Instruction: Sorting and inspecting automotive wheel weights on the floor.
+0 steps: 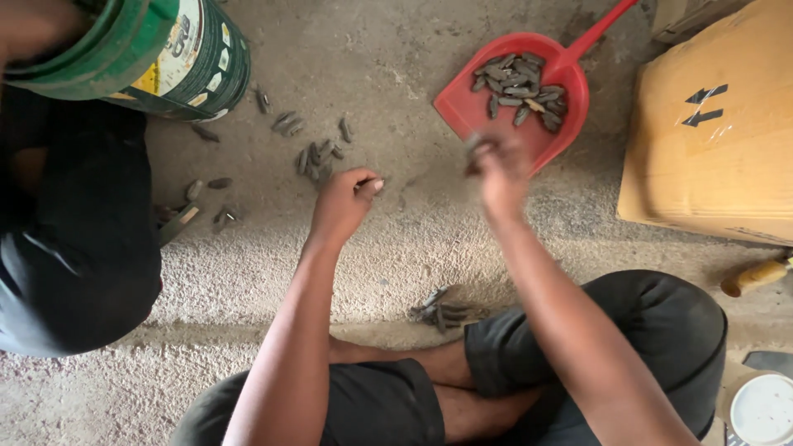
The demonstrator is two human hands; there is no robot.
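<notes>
Right hand (500, 169) pinching dark pieces (477, 149)

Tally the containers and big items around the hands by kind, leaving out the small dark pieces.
Red dustpan, holding small dark pieces: 1
Green bucket: 1
Cardboard box: 1
White lid: 1
Total: 4

The loose dark pieces on the floor are too many and too small to count. The right hand is blurred beside the dustpan.
</notes>
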